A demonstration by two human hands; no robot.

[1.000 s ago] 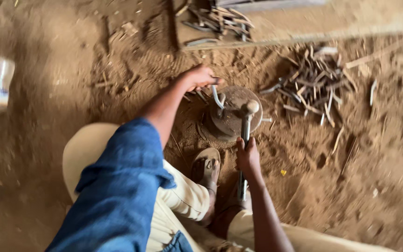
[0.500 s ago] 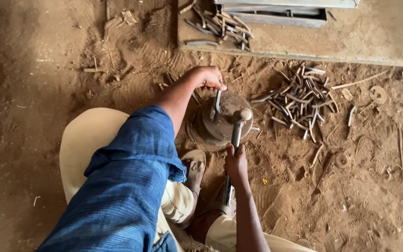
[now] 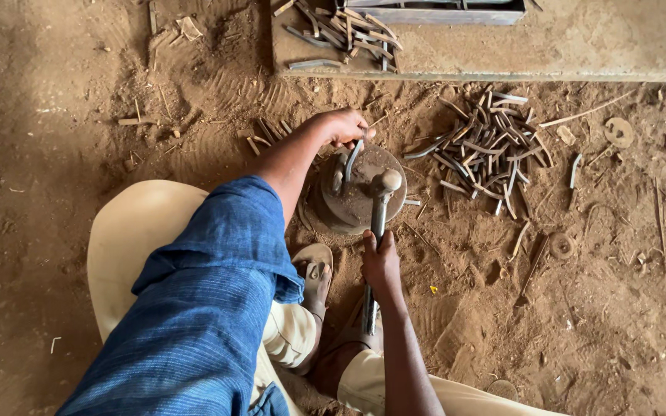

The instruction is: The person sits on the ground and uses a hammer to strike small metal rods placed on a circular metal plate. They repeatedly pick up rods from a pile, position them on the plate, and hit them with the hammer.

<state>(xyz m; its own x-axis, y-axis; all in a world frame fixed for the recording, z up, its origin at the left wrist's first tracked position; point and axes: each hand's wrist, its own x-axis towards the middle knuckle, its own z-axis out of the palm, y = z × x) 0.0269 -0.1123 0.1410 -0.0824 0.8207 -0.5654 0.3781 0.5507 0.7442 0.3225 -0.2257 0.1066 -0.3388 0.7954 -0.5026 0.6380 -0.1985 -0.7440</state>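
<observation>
Fingers (image 3: 348, 132) of the left hand (image 3: 341, 125) pinch a bent metal strip (image 3: 351, 159) upright on the round anvil block (image 3: 352, 192). Right hand (image 3: 381, 262), just below the block, grips the hammer (image 3: 379, 212), its head resting on the block beside the strip. Right of the block lies a pile of strips (image 3: 487, 150).

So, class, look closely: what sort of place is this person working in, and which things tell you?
Probably an informal metalworking spot on bare ground. The right hand grips a hammer over a round metal block, the left hand steadies a bent metal strip on it, and a pile of metal strips lies on the dirt floor.
</observation>
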